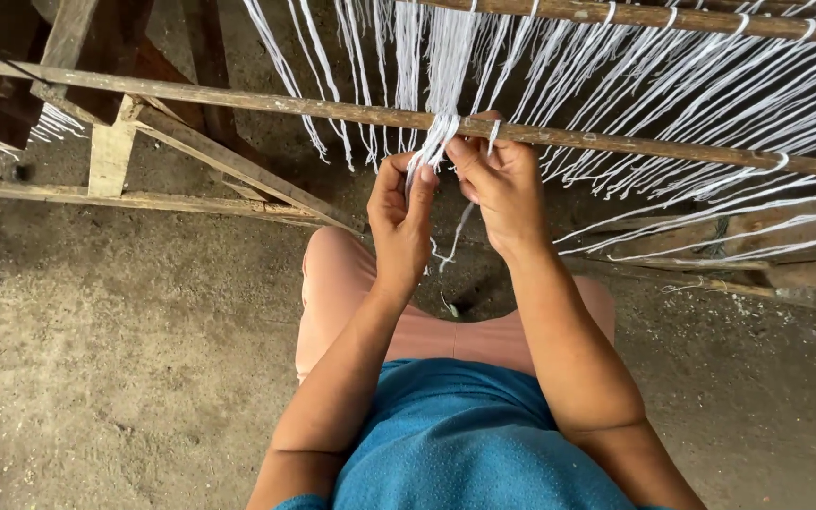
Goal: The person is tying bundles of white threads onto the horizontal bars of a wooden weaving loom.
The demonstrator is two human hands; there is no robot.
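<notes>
A bundle of white threads [438,142] hangs over a long wooden rod [238,100] of a loom frame. My left hand [399,222] pinches the lower end of this bundle between thumb and fingers just below the rod. Right beside it, my right hand [498,184] grips the same threads, its fingertips up against the rod. A loose thread end [450,241] dangles between my two wrists. Many more white threads [672,90] run from an upper rod [672,17] down across the lower one.
Rough wooden beams [110,151] of the frame cross at the left, and more planks [786,274] lie at the right. Below is a dusty earthen floor [115,359]. My knees in pink cloth [342,283] and a blue top [465,444] fill the lower middle.
</notes>
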